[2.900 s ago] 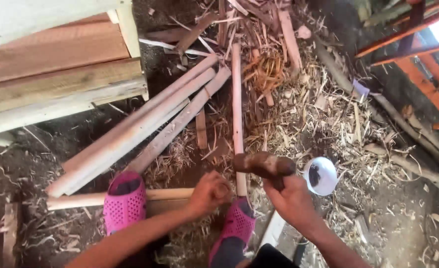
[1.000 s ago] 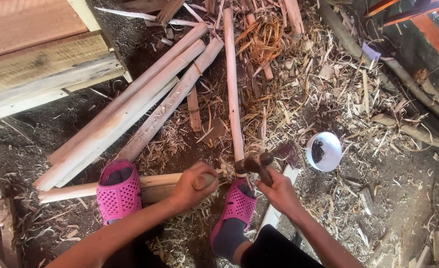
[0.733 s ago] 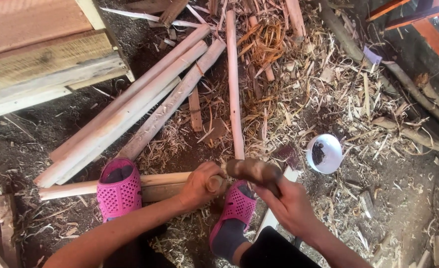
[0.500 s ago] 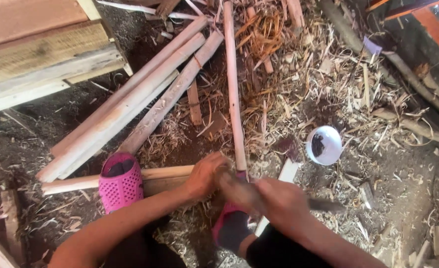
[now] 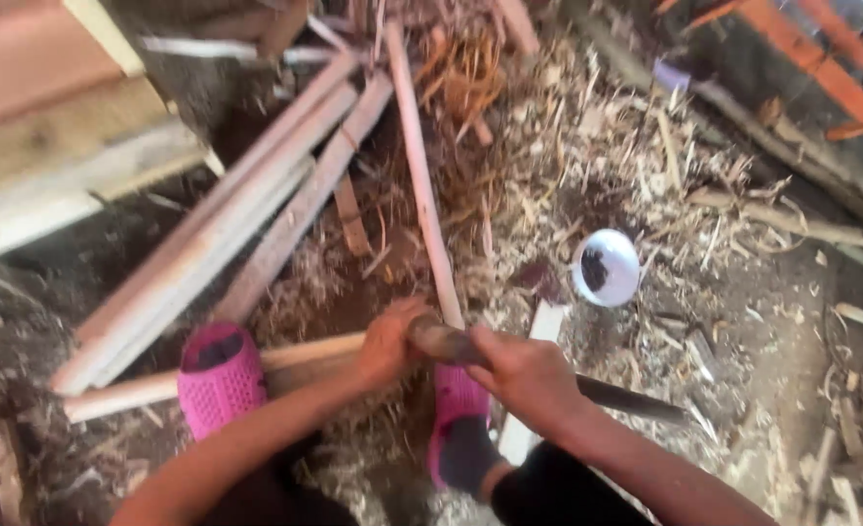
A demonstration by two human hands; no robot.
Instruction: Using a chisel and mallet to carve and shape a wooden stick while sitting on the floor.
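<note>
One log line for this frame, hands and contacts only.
left hand: grips wooden stick | right hand: grips dark tool handle | pink sandals underfoot

A rough woodworking spot is showing here, set up on bare ground rather than indoors on a finished floor. Wood shavings (image 5: 587, 166) and splinters are lying thick over the dirt floor (image 5: 763, 321). Long pale split poles (image 5: 227, 244) are lying in a loose bundle, and sawn planks (image 5: 61, 146) are stacking up at the upper left. Orange-painted wooden framing (image 5: 821, 68) is standing at the upper right. A small white cup (image 5: 609, 268) is sitting among the chips.
</note>
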